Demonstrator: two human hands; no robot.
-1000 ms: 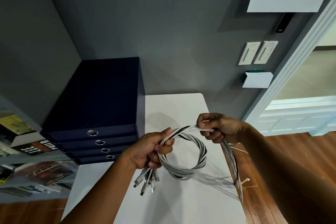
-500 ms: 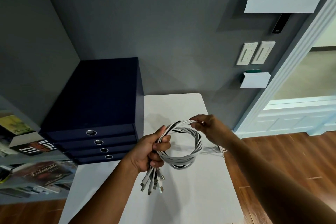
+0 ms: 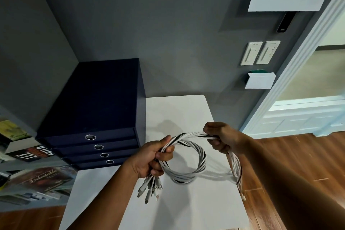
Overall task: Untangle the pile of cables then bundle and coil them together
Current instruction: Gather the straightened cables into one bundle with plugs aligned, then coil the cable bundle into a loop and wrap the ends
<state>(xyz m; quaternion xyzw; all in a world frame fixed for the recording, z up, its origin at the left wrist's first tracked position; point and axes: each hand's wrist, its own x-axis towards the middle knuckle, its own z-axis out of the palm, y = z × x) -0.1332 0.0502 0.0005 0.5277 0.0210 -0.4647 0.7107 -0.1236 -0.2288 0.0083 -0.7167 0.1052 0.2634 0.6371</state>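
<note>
The white table carries a navy drawer cabinet on its left side. Above the table's middle, the cable bundle is held as one twisted loop, mostly white strands with a black one among them.

The left hand is clamped in a fist round the loop's crossing point. The right hand, above the table's right edge, has its fingers curled round the bundle's free run. From it the loose tail drops past that edge. The plug ends dangle below the left fist, just over the tabletop.

Probable faults:
- If the left fist slackens, the stiff loop is likely to spring open.
- The hanging tail may drag or catch on the table's right edge during the next wrap.
- Strands may slide at unequal rates through the right hand, loosening the bundle.
- The dangling plugs may hook one another.
</note>
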